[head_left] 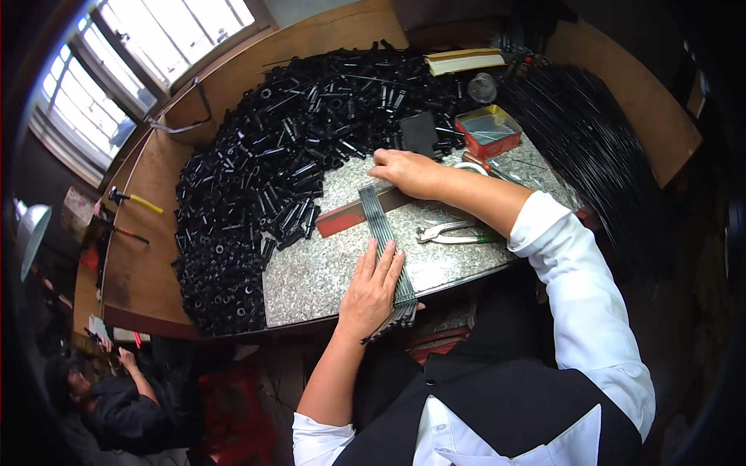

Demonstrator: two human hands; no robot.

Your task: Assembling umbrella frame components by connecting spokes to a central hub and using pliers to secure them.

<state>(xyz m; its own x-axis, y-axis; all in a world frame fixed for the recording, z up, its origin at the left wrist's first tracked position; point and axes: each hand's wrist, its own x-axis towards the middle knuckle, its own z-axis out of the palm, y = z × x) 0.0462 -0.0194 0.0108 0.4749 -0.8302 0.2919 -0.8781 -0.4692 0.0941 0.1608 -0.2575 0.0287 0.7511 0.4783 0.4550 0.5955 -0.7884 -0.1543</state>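
A flat row of thin dark metal rods (378, 223) lies across a red and dark metal bar (339, 220) on the speckled work surface. The near ends of the rods stick out past the table's front edge. My left hand (368, 293) grips them there, fingers stretched along the top and a thumb tip showing at their right side. Beyond their far ends, my right hand (406, 172) is closed over the dark end of the bar, fingers curled. Whatever its fingertips hold, if anything, is hidden. Pincers (447, 232) lie just right of the rods.
Black tubular parts (272, 140) are heaped at the left and back. A red tin (491, 140) and a clear round container (482, 88) stand at back right, beside long black rods (590, 132). A yellow-handled hammer (136, 200) rests on the left rim. Another person (124, 404) sits lower left.
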